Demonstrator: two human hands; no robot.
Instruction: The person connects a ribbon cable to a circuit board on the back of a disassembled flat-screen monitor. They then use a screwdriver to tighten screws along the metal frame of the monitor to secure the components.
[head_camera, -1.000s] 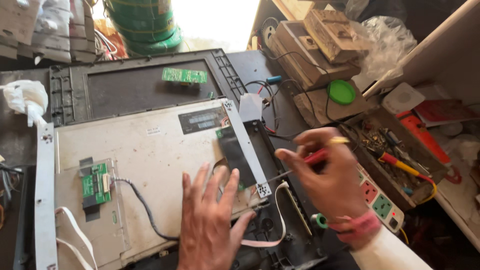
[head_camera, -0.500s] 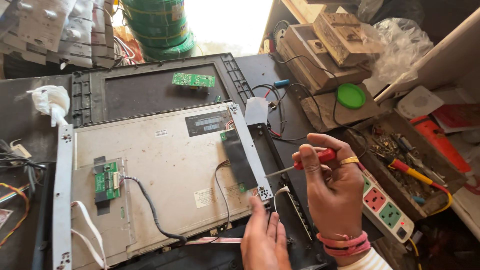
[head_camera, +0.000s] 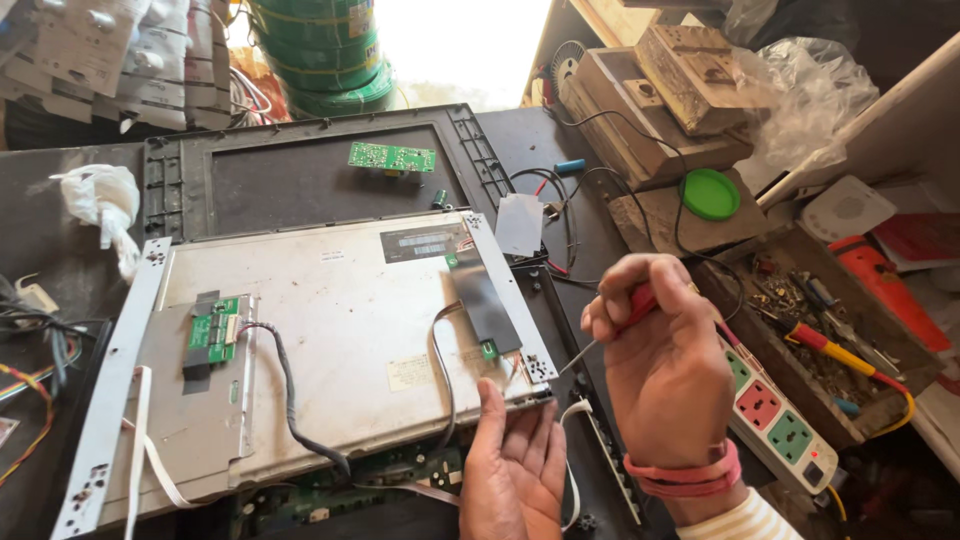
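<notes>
A grey metal display panel (head_camera: 340, 320) lies back side up on the bench, with a small green circuit board (head_camera: 212, 330) on its left and a black cable (head_camera: 285, 385) running across it. My left hand (head_camera: 512, 470) lies flat at the panel's near right corner, fingers apart, touching its edge. My right hand (head_camera: 665, 365), with pink bands on the wrist, grips a red-handled screwdriver (head_camera: 628, 312). Its thin shaft points down-left at the panel's right corner bracket (head_camera: 535, 368).
A black plastic monitor shell (head_camera: 300, 170) holding a green board (head_camera: 392, 156) sits behind the panel. A white power strip (head_camera: 780, 420), a tray of tools (head_camera: 830, 340), wooden boxes (head_camera: 660, 90) and a green lid (head_camera: 710, 193) crowd the right. White cloth (head_camera: 100, 200) and loose wires (head_camera: 30, 350) lie left.
My left hand slid off the panel's surface toward me to its near right corner. My right hand with the screwdriver stayed at the right corner. The view shifted a little.
</notes>
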